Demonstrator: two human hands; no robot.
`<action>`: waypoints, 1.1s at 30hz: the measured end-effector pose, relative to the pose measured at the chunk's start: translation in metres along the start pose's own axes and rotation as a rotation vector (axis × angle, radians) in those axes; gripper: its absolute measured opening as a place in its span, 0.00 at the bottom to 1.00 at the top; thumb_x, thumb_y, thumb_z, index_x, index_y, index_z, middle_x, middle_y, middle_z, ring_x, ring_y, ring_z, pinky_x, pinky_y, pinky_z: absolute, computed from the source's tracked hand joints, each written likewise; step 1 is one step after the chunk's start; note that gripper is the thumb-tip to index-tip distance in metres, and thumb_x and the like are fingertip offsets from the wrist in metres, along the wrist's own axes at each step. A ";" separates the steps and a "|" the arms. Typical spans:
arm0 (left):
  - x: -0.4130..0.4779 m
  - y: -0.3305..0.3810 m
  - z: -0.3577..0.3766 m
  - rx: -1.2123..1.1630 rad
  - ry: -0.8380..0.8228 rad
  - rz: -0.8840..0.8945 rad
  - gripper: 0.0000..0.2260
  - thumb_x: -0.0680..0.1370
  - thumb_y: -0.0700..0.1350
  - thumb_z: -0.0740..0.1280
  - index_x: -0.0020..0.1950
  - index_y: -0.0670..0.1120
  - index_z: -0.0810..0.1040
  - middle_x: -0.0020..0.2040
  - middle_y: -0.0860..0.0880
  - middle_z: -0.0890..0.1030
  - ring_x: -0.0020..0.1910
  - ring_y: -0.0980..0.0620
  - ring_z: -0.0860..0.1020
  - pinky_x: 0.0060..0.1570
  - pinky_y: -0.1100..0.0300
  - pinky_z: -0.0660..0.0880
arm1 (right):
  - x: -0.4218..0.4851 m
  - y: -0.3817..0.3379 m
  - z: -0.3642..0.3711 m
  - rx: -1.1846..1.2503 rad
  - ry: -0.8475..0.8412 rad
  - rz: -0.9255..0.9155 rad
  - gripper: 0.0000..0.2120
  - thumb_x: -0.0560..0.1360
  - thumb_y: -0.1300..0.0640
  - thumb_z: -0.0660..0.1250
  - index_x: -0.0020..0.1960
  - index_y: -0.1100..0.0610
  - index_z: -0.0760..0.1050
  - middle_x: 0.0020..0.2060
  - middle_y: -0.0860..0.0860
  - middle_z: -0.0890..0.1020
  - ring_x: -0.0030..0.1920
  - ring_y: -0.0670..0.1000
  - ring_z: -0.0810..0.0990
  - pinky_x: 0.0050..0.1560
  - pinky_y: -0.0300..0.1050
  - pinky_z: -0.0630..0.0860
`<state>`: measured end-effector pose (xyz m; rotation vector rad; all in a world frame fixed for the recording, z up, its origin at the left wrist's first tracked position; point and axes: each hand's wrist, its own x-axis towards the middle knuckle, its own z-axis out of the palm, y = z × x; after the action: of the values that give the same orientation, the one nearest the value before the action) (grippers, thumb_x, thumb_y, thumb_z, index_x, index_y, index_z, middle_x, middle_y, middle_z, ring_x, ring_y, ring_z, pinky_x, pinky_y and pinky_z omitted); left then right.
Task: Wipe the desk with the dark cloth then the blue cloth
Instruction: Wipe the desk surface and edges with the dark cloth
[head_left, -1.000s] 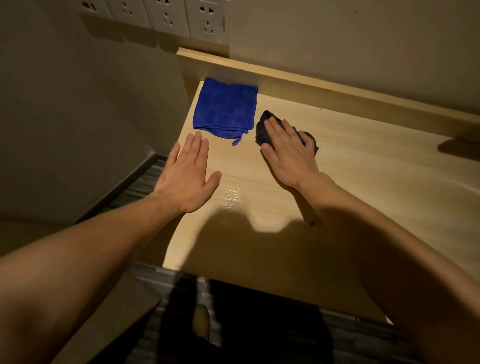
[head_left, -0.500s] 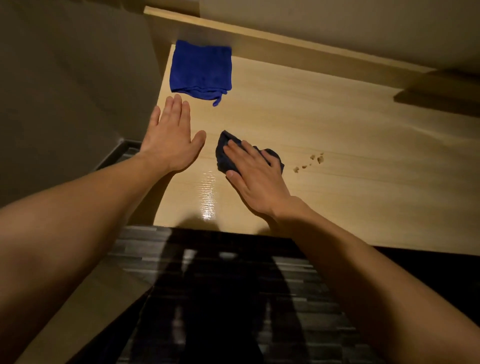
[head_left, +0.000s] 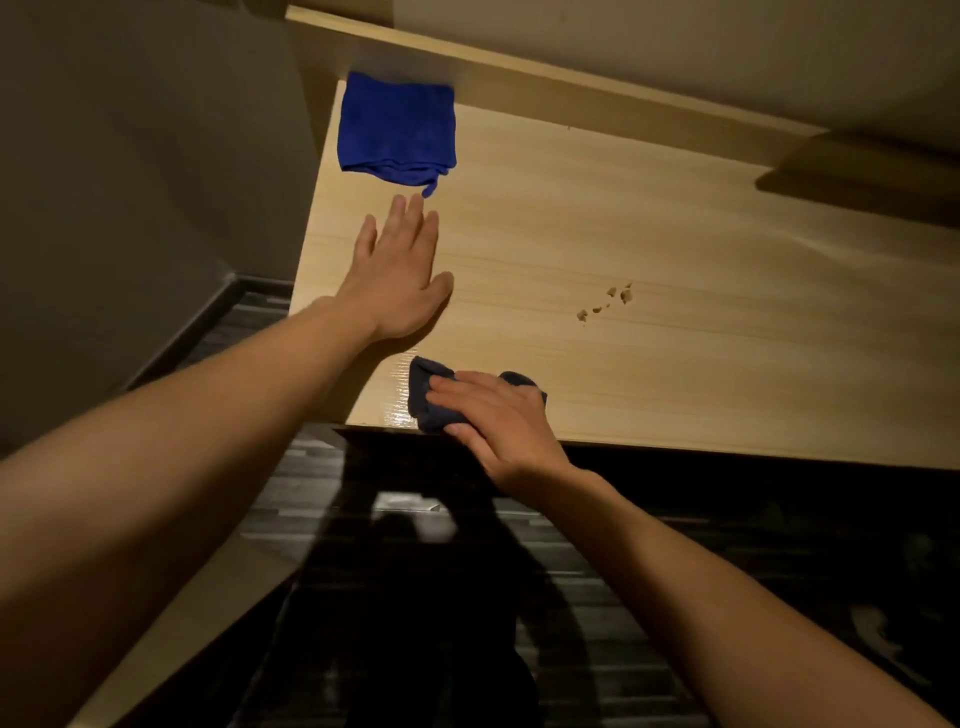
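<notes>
Right hand (head_left: 501, 418) presses dark cloth (head_left: 423, 400) at desk (head_left: 675, 364) front edge

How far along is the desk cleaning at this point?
Early on. The right hand presses the dark cloth at the desk's near edge, with a wet sheen beside it. Small marks remain unwiped. The blue cloth lies folded and untouched; the left hand rests flat.

A few small brown crumbs (head_left: 605, 303) lie scattered together, with dark striped flooring (head_left: 649, 571) below.
</notes>
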<state>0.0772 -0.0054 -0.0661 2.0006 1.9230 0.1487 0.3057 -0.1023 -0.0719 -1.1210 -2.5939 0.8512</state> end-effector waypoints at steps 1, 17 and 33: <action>0.001 0.007 0.004 -0.008 -0.003 -0.004 0.34 0.87 0.57 0.55 0.87 0.42 0.47 0.88 0.41 0.44 0.86 0.42 0.40 0.82 0.39 0.40 | -0.005 -0.004 0.000 0.024 0.002 0.005 0.18 0.82 0.51 0.64 0.71 0.49 0.77 0.72 0.44 0.77 0.74 0.48 0.71 0.65 0.49 0.63; 0.017 0.044 0.035 0.103 0.074 -0.200 0.36 0.85 0.65 0.42 0.88 0.47 0.44 0.88 0.47 0.44 0.87 0.46 0.41 0.83 0.39 0.42 | 0.091 0.085 -0.166 0.935 0.308 0.498 0.13 0.86 0.49 0.60 0.62 0.53 0.80 0.56 0.56 0.86 0.57 0.54 0.85 0.61 0.58 0.81; 0.020 0.051 0.035 0.214 0.075 -0.265 0.35 0.85 0.66 0.41 0.88 0.50 0.43 0.87 0.51 0.42 0.86 0.51 0.39 0.84 0.44 0.42 | 0.251 0.225 -0.207 -0.538 -0.180 -0.175 0.27 0.85 0.36 0.45 0.82 0.42 0.58 0.83 0.46 0.59 0.80 0.54 0.59 0.71 0.60 0.58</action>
<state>0.1378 0.0072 -0.0853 1.8653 2.3161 -0.0535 0.3466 0.2902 -0.0444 -0.9359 -3.1213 0.2223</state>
